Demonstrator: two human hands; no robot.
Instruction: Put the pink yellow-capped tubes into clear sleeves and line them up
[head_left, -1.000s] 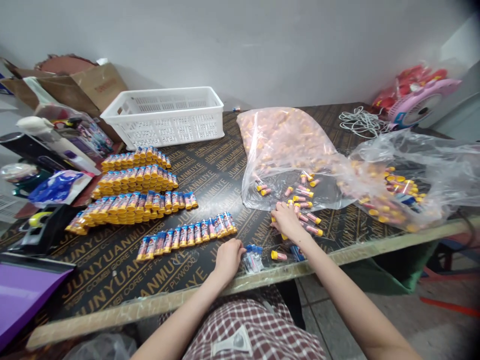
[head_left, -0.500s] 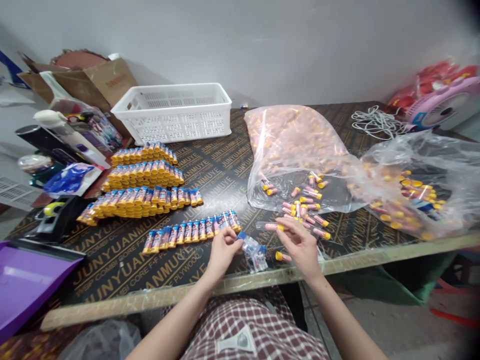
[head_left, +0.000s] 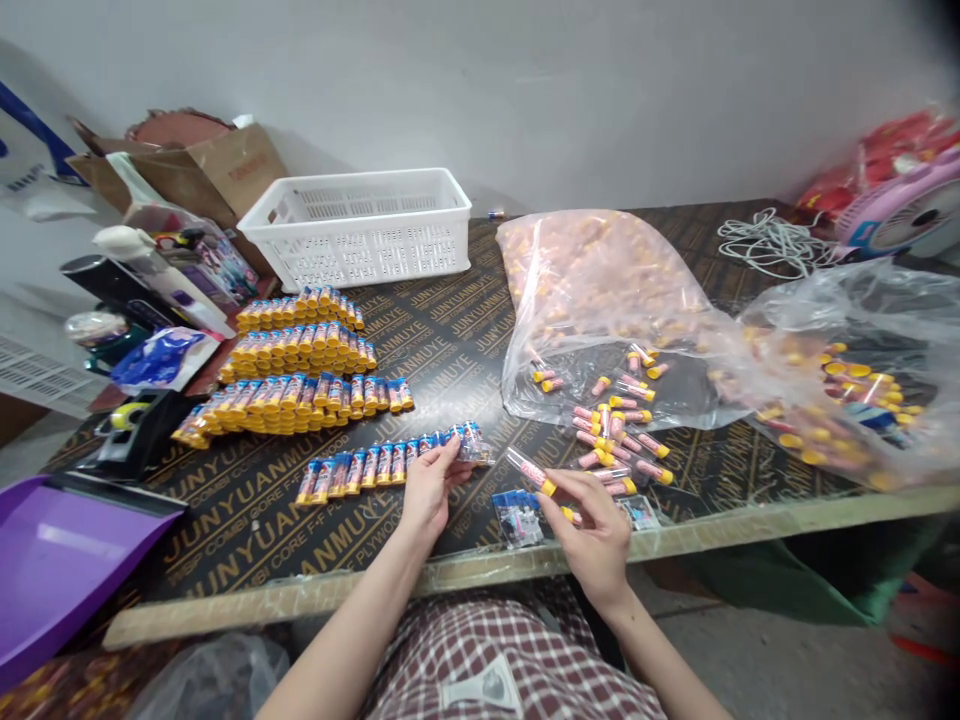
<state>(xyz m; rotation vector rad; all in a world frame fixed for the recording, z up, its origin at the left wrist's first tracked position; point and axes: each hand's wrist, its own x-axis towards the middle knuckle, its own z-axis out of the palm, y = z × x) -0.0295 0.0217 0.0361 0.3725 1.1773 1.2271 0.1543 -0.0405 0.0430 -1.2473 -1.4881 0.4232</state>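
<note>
My left hand (head_left: 431, 487) pinches a small clear printed sleeve (head_left: 475, 453) at the right end of a row of blue-and-yellow wrapped tubes (head_left: 371, 465). Between the thumb and fingers of my right hand (head_left: 592, 530) is a clear tube with a yellow cap (head_left: 531, 472), pink inside, tilted with its clear end up and left. Beneath that tube lies a pile of flat clear-and-blue sleeves (head_left: 517, 518). Loose yellow-capped tubes (head_left: 615, 430) are scattered just beyond my right hand, by the mouth of a large clear bag (head_left: 600, 270) full of them.
Stacked wrapped tubes (head_left: 277, 400) stand at the left, before a white basket (head_left: 360, 235). Bottles, a tape dispenser (head_left: 135, 435) and a purple dustpan (head_left: 67, 560) are farther left. Another plastic bag (head_left: 862, 390), a white cable (head_left: 776, 243) and a pink fan (head_left: 900, 210) are at the right.
My left hand has moved from the sleeve pile to the row's end and now holds a sleeve. The tube in my right hand has swung from level to tilted. The view has shifted slightly.
</note>
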